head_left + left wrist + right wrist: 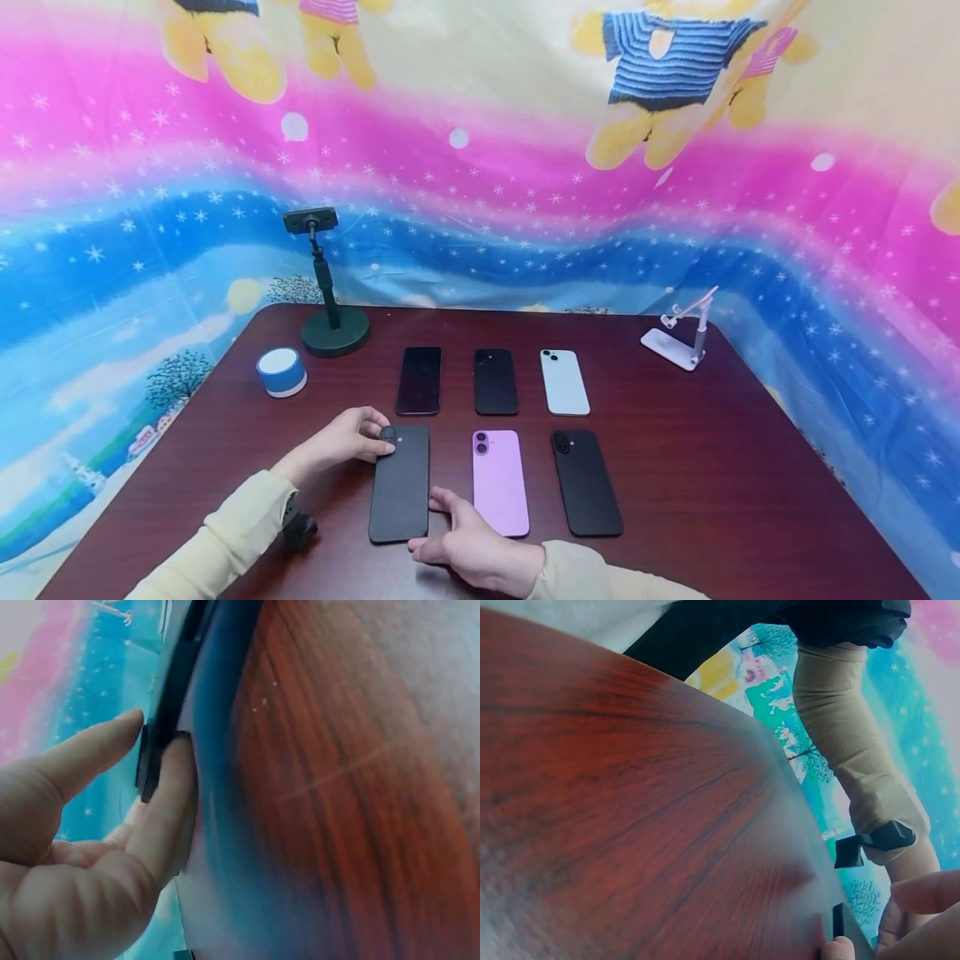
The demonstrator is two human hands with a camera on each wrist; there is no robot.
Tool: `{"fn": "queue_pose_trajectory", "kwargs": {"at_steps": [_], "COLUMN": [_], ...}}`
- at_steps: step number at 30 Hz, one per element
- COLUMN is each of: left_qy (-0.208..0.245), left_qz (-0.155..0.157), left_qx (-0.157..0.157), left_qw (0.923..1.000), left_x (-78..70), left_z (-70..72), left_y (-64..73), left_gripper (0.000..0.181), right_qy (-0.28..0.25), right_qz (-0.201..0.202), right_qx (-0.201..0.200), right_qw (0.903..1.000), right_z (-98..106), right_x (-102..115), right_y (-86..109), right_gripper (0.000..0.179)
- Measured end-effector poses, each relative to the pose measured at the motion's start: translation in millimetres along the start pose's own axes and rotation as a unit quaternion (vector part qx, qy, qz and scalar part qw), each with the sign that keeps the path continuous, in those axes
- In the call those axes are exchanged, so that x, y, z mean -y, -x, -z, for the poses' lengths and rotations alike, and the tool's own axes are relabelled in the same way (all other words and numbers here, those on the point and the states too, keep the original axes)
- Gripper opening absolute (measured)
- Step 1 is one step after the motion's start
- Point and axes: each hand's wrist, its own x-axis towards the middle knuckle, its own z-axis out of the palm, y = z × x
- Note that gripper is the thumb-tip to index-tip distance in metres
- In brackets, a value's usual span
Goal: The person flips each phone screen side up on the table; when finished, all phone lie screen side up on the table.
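Observation:
A dark grey smartphone [400, 487], back side up with its camera bump at the upper left, is in my left hand [352, 437]. My left hand pinches that top-left corner. In the left wrist view the thumb is on one face of the phone [166, 712] and a finger is under the other, so this end is raised off the table. Close to the phone's lower right corner is my right hand [480, 546], thumb and fingers spread apart; whether a fingertip touches the edge I cannot tell. Right beside that hand lies a pink smartphone [501, 483].
A black phone [587, 483] lies to the right. Behind are a glossy dark phone [418, 381], another black phone [496, 382] and a white phone [566, 382]. A blue-white cylinder [282, 373], a dark green phone stand [336, 331] and a white folding stand [675, 347] stand farther back on the table [712, 467].

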Motion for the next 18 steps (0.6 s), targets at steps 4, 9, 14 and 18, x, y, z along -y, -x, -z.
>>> {"fn": "queue_pose_trajectory", "kwargs": {"at_steps": [4,9,14,18], "left_qy": [0.017,0.057,0.1,0.11], "left_qz": [-0.024,-0.04,-0.056,-0.067], "left_qx": [0.022,0.031,0.02,-0.002], "left_qw": [0.9993,0.9971,0.9932,0.9917], "left_x": [0.1,1.1,-4.9,-14.7], "left_z": [4.1,5.3,-0.9,-8.0], "left_y": [1.7,1.6,3.8,8.4], "left_gripper": [0.047,0.051,0.05,0.047], "right_qy": [0.005,0.035,0.051,0.067], "right_qz": [-0.008,-0.02,-0.04,-0.061], "right_qx": [-0.004,-0.01,-0.009,-0.014], "right_qw": [0.9999,0.9991,0.9979,0.9958], "right_z": [0,0,0,0], "right_x": [1,2,6,10], "right_y": [-1.4,-3.9,-4.7,-6.6], "right_gripper": [0.084,0.079,0.08,0.079]}}
